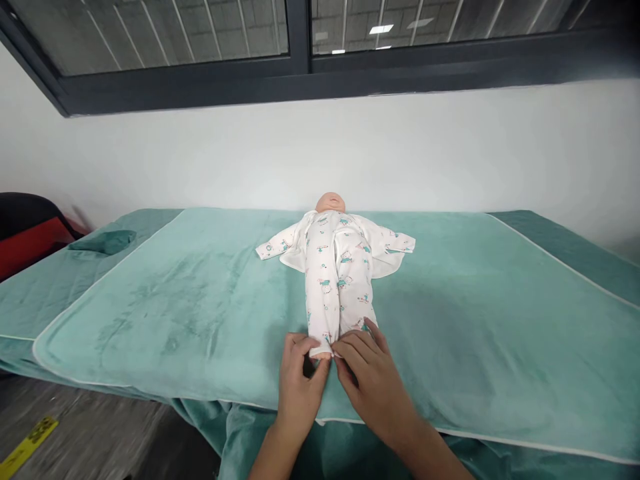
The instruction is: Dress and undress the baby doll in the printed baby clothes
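Note:
A baby doll [331, 201] lies on its back, its head toward the wall. It wears a white printed top [383, 243] with sleeves spread to both sides and the front flaps apart. White printed baby pants [325, 280] cover its belly and legs. My left hand [301, 377] grips the cuff of the left pant leg, where a bit of the doll's foot shows. My right hand [367, 373] pinches the inner edge of the hems between thumb and fingers. Its other fingers rest over the right pant leg and hide that foot.
A pale green padded mat [165, 313] lies over a darker green cover [515, 230]. Behind stands a white wall [220, 157] below a dark-framed window [300, 73]. A red and black object [30, 233] is at the far left; yellow tape [30, 443] marks the floor.

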Action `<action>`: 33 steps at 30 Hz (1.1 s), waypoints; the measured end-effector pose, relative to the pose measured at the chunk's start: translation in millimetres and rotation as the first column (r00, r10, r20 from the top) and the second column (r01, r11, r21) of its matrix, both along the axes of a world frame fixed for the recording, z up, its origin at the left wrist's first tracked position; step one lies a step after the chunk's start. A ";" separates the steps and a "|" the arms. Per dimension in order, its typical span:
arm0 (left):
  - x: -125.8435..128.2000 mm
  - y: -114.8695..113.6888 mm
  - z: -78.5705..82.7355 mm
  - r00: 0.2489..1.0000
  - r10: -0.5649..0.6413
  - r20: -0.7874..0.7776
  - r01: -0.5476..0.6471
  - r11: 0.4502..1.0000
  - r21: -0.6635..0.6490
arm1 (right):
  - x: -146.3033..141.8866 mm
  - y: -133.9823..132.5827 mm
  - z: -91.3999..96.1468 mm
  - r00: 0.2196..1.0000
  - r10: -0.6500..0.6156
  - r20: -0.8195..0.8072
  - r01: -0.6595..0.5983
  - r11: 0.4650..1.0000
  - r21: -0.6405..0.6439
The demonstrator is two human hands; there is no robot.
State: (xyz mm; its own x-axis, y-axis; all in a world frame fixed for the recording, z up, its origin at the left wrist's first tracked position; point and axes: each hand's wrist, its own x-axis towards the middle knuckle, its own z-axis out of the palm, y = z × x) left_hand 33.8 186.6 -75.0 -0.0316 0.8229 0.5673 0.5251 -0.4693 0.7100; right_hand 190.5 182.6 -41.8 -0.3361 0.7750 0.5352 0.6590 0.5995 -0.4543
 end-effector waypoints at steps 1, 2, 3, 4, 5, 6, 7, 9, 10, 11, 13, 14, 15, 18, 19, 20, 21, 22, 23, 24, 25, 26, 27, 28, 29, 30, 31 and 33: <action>0.5 -1.9 1.5 0.999 0.031 -0.042 -0.030 0.999 0.023 | 3.1 -3.0 0.8 1.000 0.020 -0.004 -0.020 1.000 -0.005; 1.4 -4.3 4.1 0.994 0.062 -0.087 -0.058 0.997 0.047 | 7.4 -6.4 0.8 0.999 0.039 -0.024 -0.039 0.999 -0.005; 2.7 -6.9 7.8 0.988 0.082 -0.133 -0.073 0.995 0.068 | 12.7 -10.0 -0.4 0.997 0.050 -0.063 -0.050 0.999 -0.001; 4.5 -9.7 12.4 0.980 0.083 -0.179 -0.069 0.994 0.085 | 18.7 -13.4 -3.1 0.992 0.044 -0.117 -0.044 0.999 0.004; 6.8 -12.3 17.7 0.972 0.066 -0.225 -0.044 0.994 0.099 | 24.8 -16.2 -7.2 0.984 0.017 -0.175 -0.017 1.000 0.005; 9.7 -14.3 23.3 0.961 0.032 -0.276 -0.003 0.995 0.103 | 30.7 -18.1 -12.6 0.973 -0.033 -0.227 0.034 0.999 0.001; 13.0 -15.5 28.9 0.942 -0.012 -0.334 0.046 0.994 0.095 | 35.8 -18.9 -18.8 0.961 -0.099 -0.258 0.099 0.995 -0.011; 20.1 -14.4 38.7 0.888 -0.088 -0.452 0.126 0.991 0.054 | 42.4 -17.0 -31.1 0.941 -0.241 -0.236 0.237 0.970 -0.047; 23.6 -12.2 42.3 0.857 -0.112 -0.502 0.145 0.989 0.026 | 43.9 -14.5 -36.0 0.935 -0.298 -0.192 0.291 0.955 -0.061; 26.8 -9.2 45.1 0.830 -0.126 -0.543 0.148 0.989 -0.002 | 44.3 -11.2 -39.5 0.931 -0.336 -0.143 0.329 0.942 -0.069; 31.9 -1.7 48.5 0.796 -0.129 -0.592 0.133 0.990 -0.038 | 43.3 -3.5 -41.8 0.930 -0.362 -0.057 0.358 0.931 -0.073; 33.7 2.0 49.5 0.787 -0.127 -0.604 0.123 0.991 -0.049 | 42.5 0.5 -40.8 0.933 -0.358 -0.032 0.355 0.932 -0.072; 35.0 5.3 50.3 0.781 -0.126 -0.611 0.116 0.992 -0.057 | 41.9 4.1 -38.8 0.938 -0.347 -0.021 0.344 0.936 -0.075; 37.7 11.1 52.6 0.782 -0.140 -0.608 0.113 0.990 -0.082 | 42.4 10.8 -29.9 0.954 -0.280 -0.109 0.267 0.956 -0.121; 38.4 11.8 53.2 0.789 -0.149 -0.596 0.117 0.989 -0.092 | 43.4 11.2 -26.9 0.953 -0.250 -0.170 0.227 0.963 -0.144; 39.2 12.1 53.7 0.801 -0.158 -0.578 0.122 0.987 -0.101 | 44.6 10.6 -24.1 0.948 -0.221 -0.231 0.186 0.969 -0.163; 40.0 12.2 53.9 0.813 -0.168 -0.558 0.128 0.986 -0.109 | 45.8 8.9 -21.5 0.940 -0.193 -0.283 0.147 0.974 -0.174; 40.9 12.1 53.9 0.826 -0.173 -0.536 0.132 0.985 -0.114 | 47.1 6.5 -19.3 0.932 -0.168 -0.320 0.115 0.977 -0.179; 41.9 12.0 53.5 0.840 -0.172 -0.514 0.133 0.985 -0.113 | 48.2 3.4 -17.4 0.928 -0.148 -0.342 0.090 0.980 -0.179; 42.8 11.8 52.9 0.854 -0.168 -0.492 0.130 0.985 -0.111 | 49.1 -0.1 -15.9 0.927 -0.131 -0.352 0.071 0.981 -0.178; 43.6 11.7 52.0 0.867 -0.162 -0.470 0.124 0.986 -0.110 | 49.9 -3.8 -14.7 0.928 -0.117 -0.354 0.055 0.982 -0.178; 44.1 11.5 51.0 0.880 -0.155 -0.448 0.118 0.987 -0.109 | 50.4 -7.4 -13.8 0.930 -0.105 -0.352 0.042 0.983 -0.180; 44.4 11.3 49.9 0.892 -0.147 -0.427 0.112 0.988 -0.106 | 50.8 -10.6 -13.1 0.934 -0.093 -0.345 0.029 0.982 -0.185; 44.3 11.2 48.9 0.901 -0.142 -0.410 0.109 0.989 -0.103 | 51.3 -13.3 -12.5 0.938 -0.080 -0.338 0.017 0.982 -0.186; 43.7 11.0 48.1 0.908 -0.139 -0.395 0.110 0.989 -0.096 | 51.8 -15.4 -12.0 0.942 -0.064 -0.329 0.005 0.984 -0.180; 42.7 10.9 47.5 0.914 -0.137 -0.383 0.112 0.990 -0.087 | 52.5 -16.7 -11.2 0.947 -0.049 -0.319 -0.006 0.986 -0.168; 41.3 10.7 47.4 0.919 -0.134 -0.371 0.114 0.991 -0.076 | 53.4 -17.5 -10.3 0.950 -0.035 -0.310 -0.014 0.988 -0.154; 37.8 10.0 48.3 0.927 -0.145 -0.345 0.132 0.989 -0.061 | 55.3 -17.5 -7.4 0.954 -0.010 -0.299 -0.031 0.991 -0.132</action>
State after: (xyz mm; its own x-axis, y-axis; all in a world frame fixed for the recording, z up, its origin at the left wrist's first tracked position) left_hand 71.6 196.6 -26.7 0.2782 0.8250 0.4919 0.6738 -0.5325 0.5122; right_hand 245.8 165.1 -49.3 -0.1856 0.8434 0.5043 0.4751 0.5262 -0.7052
